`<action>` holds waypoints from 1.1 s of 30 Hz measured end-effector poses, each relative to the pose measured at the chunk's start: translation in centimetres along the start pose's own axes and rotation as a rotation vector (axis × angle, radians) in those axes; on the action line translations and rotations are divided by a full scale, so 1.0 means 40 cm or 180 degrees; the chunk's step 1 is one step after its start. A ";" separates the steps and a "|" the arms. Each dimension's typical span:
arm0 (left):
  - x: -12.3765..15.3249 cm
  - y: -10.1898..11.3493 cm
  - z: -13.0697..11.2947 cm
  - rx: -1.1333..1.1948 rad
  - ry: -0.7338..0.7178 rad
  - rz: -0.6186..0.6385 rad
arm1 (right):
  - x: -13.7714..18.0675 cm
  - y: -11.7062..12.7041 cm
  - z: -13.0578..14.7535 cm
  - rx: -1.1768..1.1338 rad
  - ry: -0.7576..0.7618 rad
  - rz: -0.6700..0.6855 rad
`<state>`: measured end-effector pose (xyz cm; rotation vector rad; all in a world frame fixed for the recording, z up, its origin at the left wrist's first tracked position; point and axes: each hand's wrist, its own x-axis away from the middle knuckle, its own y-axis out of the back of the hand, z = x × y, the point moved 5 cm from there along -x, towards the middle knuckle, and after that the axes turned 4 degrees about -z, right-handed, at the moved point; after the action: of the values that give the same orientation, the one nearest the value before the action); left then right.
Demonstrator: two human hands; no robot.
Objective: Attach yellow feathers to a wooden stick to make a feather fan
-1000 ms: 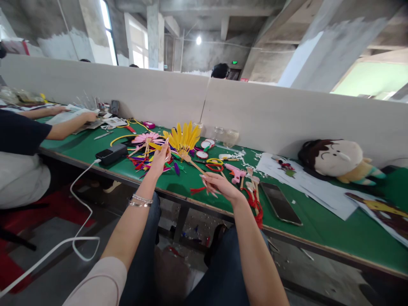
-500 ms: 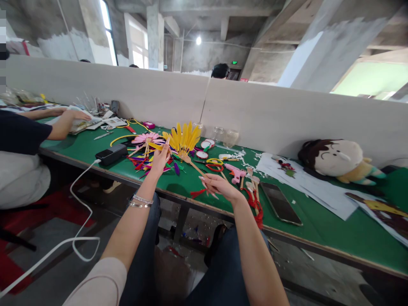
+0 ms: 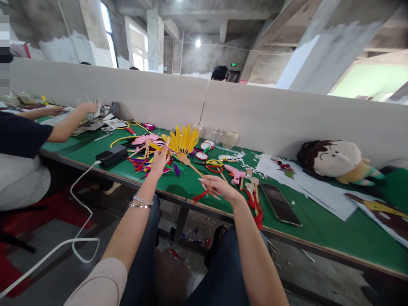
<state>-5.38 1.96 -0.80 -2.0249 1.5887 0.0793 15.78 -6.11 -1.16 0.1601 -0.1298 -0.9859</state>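
A yellow feather fan (image 3: 186, 142) with a wooden handle is raised over the green tabletop, its feathers spread upward. My right hand (image 3: 218, 186) is closed round the lower handle, and a red tassel (image 3: 200, 196) dangles beside those fingers. Between the fingers of my left hand (image 3: 162, 158) is a yellow feather (image 3: 155, 146), close to the fan's left side. Behind this hand lie a pink feather fan (image 3: 147, 141) and a pile of loose coloured feathers (image 3: 149, 163).
Scissors (image 3: 214, 165), a pink glue gun (image 3: 235, 173), wooden handles with red tassels (image 3: 254, 193) and a phone (image 3: 280, 204) lie at right. A plush doll (image 3: 338, 159) rests by the partition (image 3: 270, 114). Left are a black box (image 3: 111, 156) and a co-worker's arm (image 3: 68, 125).
My hands and the fan stay almost in place; the red tassel swings slightly right. At left, the co-worker's hand has lifted from the papers and moved toward the back.
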 end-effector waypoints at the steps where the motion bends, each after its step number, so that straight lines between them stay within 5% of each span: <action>1: -0.001 0.000 0.001 0.0021 0.0024 -0.0006 | 0.000 0.001 -0.001 0.0005 0.0001 -0.0001; 9: 0.007 -0.022 0.003 -0.0118 0.0152 0.0178 | -0.002 0.009 -0.002 -0.0078 0.0075 -0.0003; 15: 0.026 -0.040 0.001 -0.0613 0.0148 0.0693 | -0.003 0.022 -0.002 -0.0159 0.0132 -0.0151; 33: 0.030 -0.033 -0.006 -0.0735 0.0155 0.0584 | -0.010 0.020 -0.022 -0.0117 -0.0021 -0.0056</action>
<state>-3.91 1.00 -0.54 -2.0582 1.8672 0.2969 16.37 -5.28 -1.89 0.1246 -0.1163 -1.0057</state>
